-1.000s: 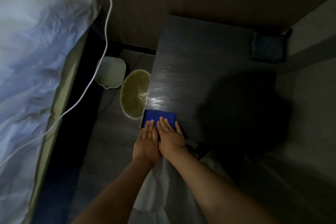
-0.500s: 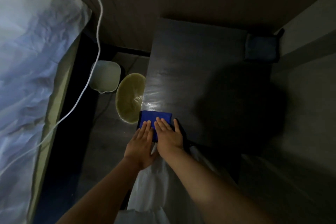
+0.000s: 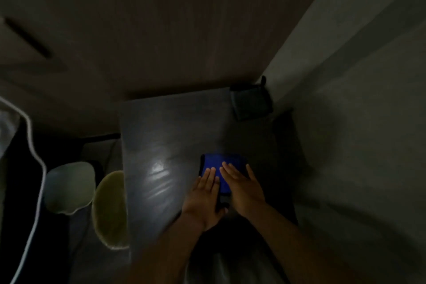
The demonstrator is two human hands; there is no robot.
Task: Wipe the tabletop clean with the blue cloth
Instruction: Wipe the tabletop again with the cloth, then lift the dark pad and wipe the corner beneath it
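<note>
Near the tabletop's [image 3: 166, 127] front edge, right of its middle, the cloth [image 3: 219, 165] lies flat under both hands; the left hand [image 3: 205, 193] presses its left part with fingers straight and together, and the right hand [image 3: 244, 185] lies flat on its right part, fingers slightly spread, neither hand gripping; bare dark surface stretches away from the cloth to the far edge against the wall and to the left edge, with a bright sheen left of the cloth; to the right the top runs into shadow and its edge is hard to make out; a dark pad [image 3: 251, 104] sits at the far right corner, well apart from the cloth; off the left edge, below the top, stand a yellowish basin [image 3: 109, 210] and beside it a pale bin [image 3: 69, 187]; a white cord [image 3: 36, 157] curves down further left; the cloth's long axis runs left to right, roughly along the front edge.
</note>
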